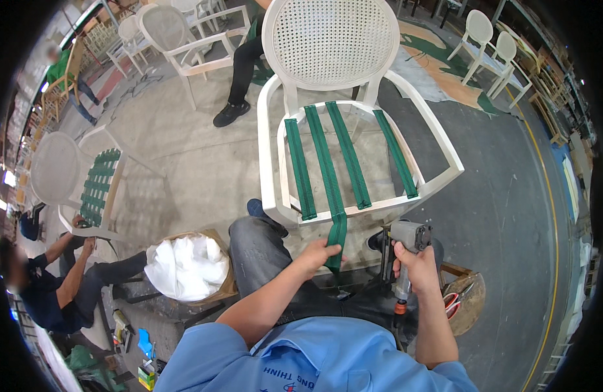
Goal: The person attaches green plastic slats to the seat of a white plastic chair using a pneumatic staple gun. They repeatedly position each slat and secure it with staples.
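In front of me stands a white armchair frame (273,130) with a round cane back (331,42). Green webbing straps (301,166) run from back to front across its open seat. One green strap (338,232) hangs over the front rail, and my left hand (320,256) pinches its loose end between thumb and fingers. My right hand (416,264) is wrapped round the grip of a pneumatic staple gun (409,234), held to the right of the strap and apart from the chair. An orange fitting shows at the gun's lower end.
Scissors (453,304) with red handles lie on a round wooden stool (468,313) at my right. A box lined with white plastic (187,266) stands left of my knee. A co-worker (47,281) handles another webbed chair (99,186); someone's dark shoe (231,114) is beyond. More chairs stand behind.
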`<state>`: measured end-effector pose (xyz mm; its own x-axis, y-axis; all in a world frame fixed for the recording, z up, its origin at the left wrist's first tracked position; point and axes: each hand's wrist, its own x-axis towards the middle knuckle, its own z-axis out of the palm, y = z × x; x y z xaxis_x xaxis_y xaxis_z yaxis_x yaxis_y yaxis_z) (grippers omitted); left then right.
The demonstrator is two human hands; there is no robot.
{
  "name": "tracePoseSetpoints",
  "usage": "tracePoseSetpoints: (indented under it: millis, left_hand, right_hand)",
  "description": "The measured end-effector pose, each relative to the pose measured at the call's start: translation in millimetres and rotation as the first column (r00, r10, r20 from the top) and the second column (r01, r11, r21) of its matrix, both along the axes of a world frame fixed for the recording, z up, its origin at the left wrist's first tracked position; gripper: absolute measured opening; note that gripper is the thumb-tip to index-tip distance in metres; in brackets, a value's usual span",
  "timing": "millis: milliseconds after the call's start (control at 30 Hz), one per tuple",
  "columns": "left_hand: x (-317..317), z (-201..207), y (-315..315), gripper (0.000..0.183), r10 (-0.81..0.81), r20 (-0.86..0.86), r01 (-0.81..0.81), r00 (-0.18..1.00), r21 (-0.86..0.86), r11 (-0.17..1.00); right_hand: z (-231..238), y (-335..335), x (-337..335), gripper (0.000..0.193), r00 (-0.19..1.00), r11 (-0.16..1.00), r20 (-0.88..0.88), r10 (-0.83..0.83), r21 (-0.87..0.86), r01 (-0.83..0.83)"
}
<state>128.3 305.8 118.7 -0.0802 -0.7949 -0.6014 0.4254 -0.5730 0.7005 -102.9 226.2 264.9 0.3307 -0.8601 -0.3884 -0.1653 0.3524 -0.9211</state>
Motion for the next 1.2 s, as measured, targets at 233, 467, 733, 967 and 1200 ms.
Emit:
tracePoseSetpoints:
  millis: [233,467,733,967,1200]
  left_hand:
    - [45,22,-58,0.031,0.362,0.178,-0.326,0.915,-0.203,0.923]
    - [61,-35,-117,0.038,0.446,0.432,-0.308,0.784,-0.354,0.883]
    - [69,-45,-123,0.035,0.405,0.237,-0.357,0.883,-0.22,0.908]
    - [70,-29,-128,0.034,0.353,0.192,-0.331,0.916,-0.138,0.934]
    - [69,-28,-126,0.034,0.372,0.218,-0.343,0.902,-0.157,0.926]
  right_hand:
    - [-15,-17,29,0.026,0.994,0.992,-0.056,0.091,0.091,-0.086]
    - [-36,-40,78,0.026,0.972,0.972,-0.123,0.202,0.144,-0.184]
    - [-61,-56,112,0.022,0.952,0.963,-0.205,0.226,0.192,-0.187]
    - [-71,-59,120,0.021,0.933,0.957,-0.251,0.259,0.198,-0.212]
    - [-74,-56,126,0.02,0.906,0.957,-0.322,0.276,0.176,-0.229]
